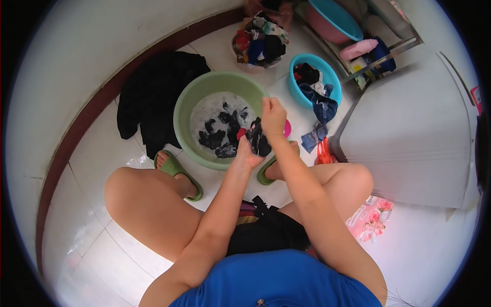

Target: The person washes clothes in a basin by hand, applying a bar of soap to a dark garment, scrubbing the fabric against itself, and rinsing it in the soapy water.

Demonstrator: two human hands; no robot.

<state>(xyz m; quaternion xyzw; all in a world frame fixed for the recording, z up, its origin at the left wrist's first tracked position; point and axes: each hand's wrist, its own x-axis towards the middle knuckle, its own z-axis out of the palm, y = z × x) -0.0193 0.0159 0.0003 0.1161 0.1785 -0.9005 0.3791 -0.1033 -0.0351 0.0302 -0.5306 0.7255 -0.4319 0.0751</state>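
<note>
A green plastic basin (183, 126) stands on the floor between my feet, with dark wet clothes (213, 139) lying in foamy water. My left hand (251, 153), palm up at the basin's right edge, holds a soapy black garment (258, 140). Over that garment is my right hand (274, 115), raised with its fingers curled; whether it grips any cloth cannot be told. A small red piece (241, 133) shows beside my left fingers. Part of a pink round object (287, 128) peeks out behind my right wrist.
Black cloth (161, 96) lies left of the basin. Beyond stand a clothes-filled tub (255, 69) and a blue basin (296, 92) with denim hanging out. A small denim piece (314, 137) and red plastic bag (325, 153) lie by a grey appliance (414, 134). A metal rack (399, 48) holds basins and bottles.
</note>
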